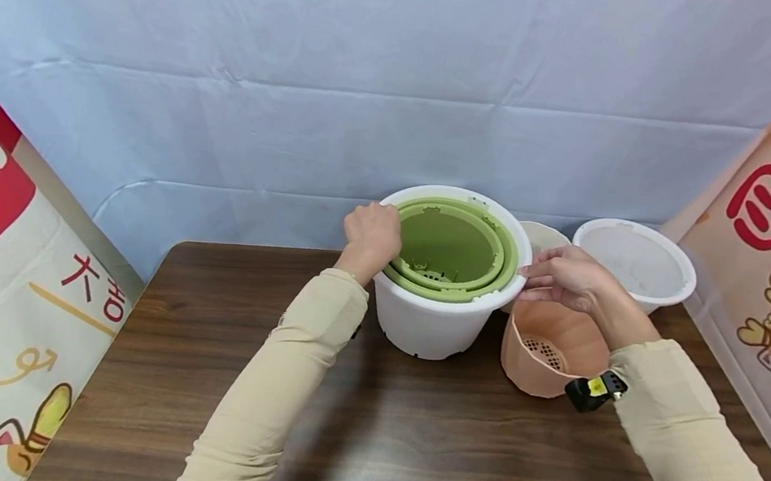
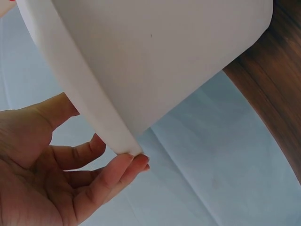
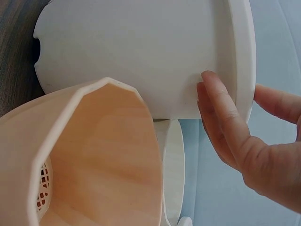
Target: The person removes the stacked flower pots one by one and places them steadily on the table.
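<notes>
A large white flowerpot (image 1: 428,329) stands near the table's back edge. Two green flowerpots (image 1: 455,242) sit nested inside it, and slots show in the inner one's bottom. On the white pot's left side, my left hand (image 1: 372,239) grips the rim; the left wrist view shows its fingers bent round the rim (image 2: 101,113). My right hand (image 1: 564,277) holds the opposite side of the rim. In the right wrist view its fingers (image 3: 228,110) lie along the outer wall under the rim, with the thumb on the other side.
An orange-pink flowerpot (image 1: 555,347) with a perforated bottom stands right of the white pot, below my right hand. Behind it is a cream pot (image 1: 541,236), and a white pot (image 1: 638,259) stands farther right. Cloth (image 1: 297,129) hangs behind the wooden table (image 1: 234,318); printed panels flank it.
</notes>
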`<state>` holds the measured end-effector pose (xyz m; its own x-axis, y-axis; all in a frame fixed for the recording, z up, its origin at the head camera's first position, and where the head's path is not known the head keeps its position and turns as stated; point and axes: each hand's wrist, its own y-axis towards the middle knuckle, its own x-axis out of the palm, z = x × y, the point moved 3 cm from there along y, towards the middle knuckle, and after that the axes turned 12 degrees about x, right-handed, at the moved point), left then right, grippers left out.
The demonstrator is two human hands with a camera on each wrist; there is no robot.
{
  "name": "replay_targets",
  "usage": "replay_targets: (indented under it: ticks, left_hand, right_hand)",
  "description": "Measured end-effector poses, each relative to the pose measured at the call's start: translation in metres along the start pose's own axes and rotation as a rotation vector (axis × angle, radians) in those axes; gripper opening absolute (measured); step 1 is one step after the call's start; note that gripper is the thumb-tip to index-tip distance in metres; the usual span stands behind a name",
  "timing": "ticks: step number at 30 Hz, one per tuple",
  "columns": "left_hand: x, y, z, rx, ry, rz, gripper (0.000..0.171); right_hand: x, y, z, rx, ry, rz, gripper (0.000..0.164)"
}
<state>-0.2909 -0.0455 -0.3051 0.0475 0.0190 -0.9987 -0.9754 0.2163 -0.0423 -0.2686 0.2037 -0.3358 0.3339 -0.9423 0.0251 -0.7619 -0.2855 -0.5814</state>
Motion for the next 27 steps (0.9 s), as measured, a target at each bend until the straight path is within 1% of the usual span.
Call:
replay_targets:
  ticks: [7,15,27]
  left_hand:
    - [0.0011,0.0006,0.0004,0.001,-0.005,-0.015,0.015]
    - [-0.0013,-0.0008,-0.0001,-0.001,-0.029,-0.005,0.017]
    - [-0.0027,-0.0013,0.0,0.003,-0.038,-0.013,0.018]
  right_hand:
    - [-0.0004,0.0001,0.0003,0.001,-0.005,0.002,0.016]
    - [-0.0001,0.0006,0.0003,-0.003,-0.001,-0.008,0.015]
    - [0.0001,0.0004,0.0001,-0.006,-0.008,-0.003,0.015]
